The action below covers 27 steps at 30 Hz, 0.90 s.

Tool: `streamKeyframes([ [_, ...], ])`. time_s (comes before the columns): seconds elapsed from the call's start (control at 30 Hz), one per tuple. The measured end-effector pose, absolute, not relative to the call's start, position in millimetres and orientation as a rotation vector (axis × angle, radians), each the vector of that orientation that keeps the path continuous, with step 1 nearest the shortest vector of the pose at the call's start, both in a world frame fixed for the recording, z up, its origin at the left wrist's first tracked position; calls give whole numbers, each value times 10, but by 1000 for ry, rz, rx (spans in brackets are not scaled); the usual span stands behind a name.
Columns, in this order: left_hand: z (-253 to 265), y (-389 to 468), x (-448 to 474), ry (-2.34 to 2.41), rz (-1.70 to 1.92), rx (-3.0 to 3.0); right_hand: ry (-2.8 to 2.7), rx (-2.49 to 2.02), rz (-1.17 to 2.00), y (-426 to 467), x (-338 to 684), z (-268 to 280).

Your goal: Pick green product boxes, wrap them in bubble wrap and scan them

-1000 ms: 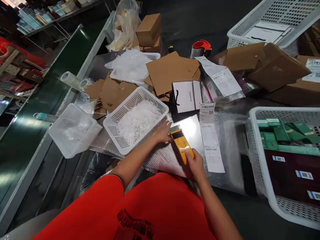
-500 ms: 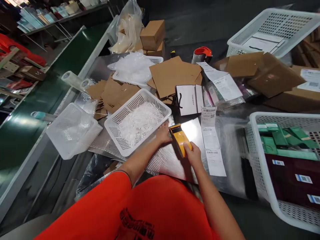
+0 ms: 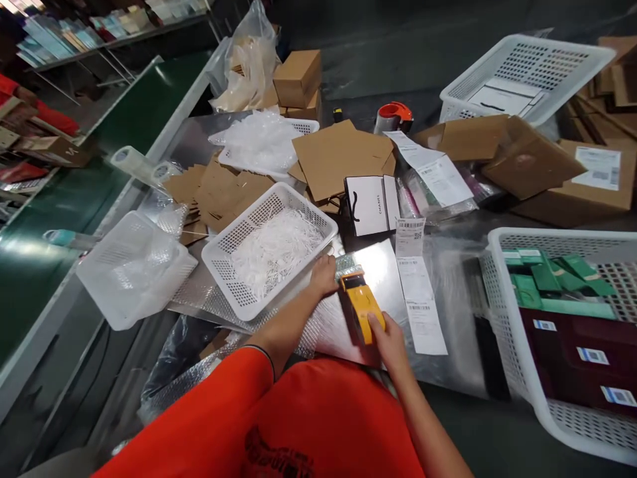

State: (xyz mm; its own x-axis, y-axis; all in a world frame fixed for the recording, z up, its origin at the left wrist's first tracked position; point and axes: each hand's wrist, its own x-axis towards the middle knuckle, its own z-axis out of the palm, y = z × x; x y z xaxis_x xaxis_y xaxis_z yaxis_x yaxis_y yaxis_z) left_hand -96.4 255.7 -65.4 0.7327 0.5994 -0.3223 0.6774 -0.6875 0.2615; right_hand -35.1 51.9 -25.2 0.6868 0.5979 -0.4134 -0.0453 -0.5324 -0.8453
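Note:
My right hand [image 3: 388, 340] grips a yellow tape dispenser [image 3: 365, 309], its dark front end pointing away from me. Just past that front lies a small greenish bubble-wrapped packet [image 3: 347, 267], partly covered by the dispenser. My left hand [image 3: 324, 275] is closed at the packet's left edge; its fingertips are partly hidden. Beneath both hands is bubble wrap [image 3: 323, 325] on a shiny metal surface [image 3: 381, 262]. Close beyond my left hand stands a white basket [image 3: 243, 309] of shredded white paper filler [image 3: 276, 249].
Printed labels [image 3: 421, 299] lie right of my hands. A white Chanel bag [image 3: 373, 206] and flat cardboard [image 3: 343, 159] are ahead. A white crate [image 3: 507, 318] with green and maroon boxes stands right. Left are a plastic bin [image 3: 132, 265] and green conveyor [image 3: 114, 113]. An orange-red tape dispenser [image 3: 393, 116] sits behind.
The yellow dispenser has moved slightly toward me, and the bubble-wrapped packet now shows beyond its front. My left hand stays beside it. The whole view has shifted slightly.

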Motion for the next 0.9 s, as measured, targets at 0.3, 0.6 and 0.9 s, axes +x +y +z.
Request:
streamKeyframes([
  [0.3, -539, 2595, -904, 993, -446, 2480, -439, -2007, 883, 466, -293, -323],
  [0.6, -571, 3039, -442, 758, -630, 2109, -434, -2018, 863, 250, -360, -447],
  [0.9, -636, 2759, -421, 834, -502, 1935, -392, -2086, 913, 101, -381, -411],
])
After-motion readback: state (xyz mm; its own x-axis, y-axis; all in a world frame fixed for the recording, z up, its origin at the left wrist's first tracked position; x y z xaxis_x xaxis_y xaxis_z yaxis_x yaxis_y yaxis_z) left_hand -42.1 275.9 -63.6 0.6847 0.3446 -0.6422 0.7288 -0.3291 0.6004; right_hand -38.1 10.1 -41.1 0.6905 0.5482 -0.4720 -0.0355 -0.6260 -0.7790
